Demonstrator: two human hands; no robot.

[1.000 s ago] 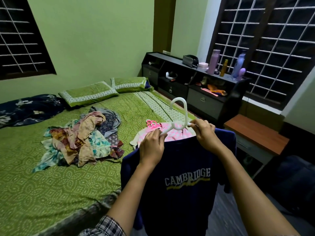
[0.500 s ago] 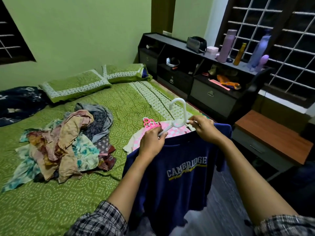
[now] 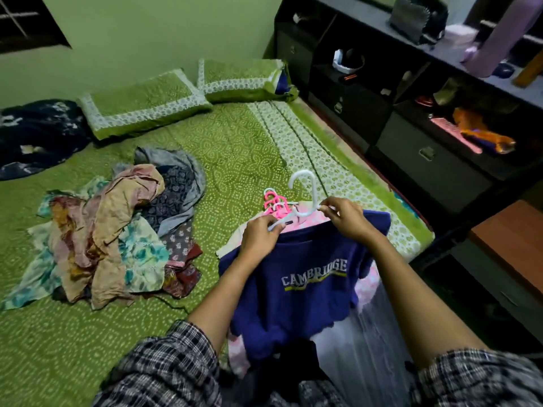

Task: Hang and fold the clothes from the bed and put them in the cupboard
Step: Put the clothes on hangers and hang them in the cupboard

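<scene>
Both are on it: the left hand (image 3: 258, 233) pinches one thin white plastic arm of the hanger (image 3: 314, 192) at the collar, and the right hand (image 3: 343, 218) pinches the other. The soft navy T-shirt (image 3: 293, 304) is draped over it, held up at the bed (image 3: 235, 142) edge. That's one shirt nearly hung (no cupboard in view), while a crumpled pile of thin printed clothes (image 3: 102, 230) waits on the green patterned sheet, with curly pink hangers (image 3: 274, 201) nearby.

The person is wearing dark checked sleeves: the left sleeve (image 3: 164, 371) and the right sleeve (image 3: 482, 377) are ending near the elbows.
</scene>
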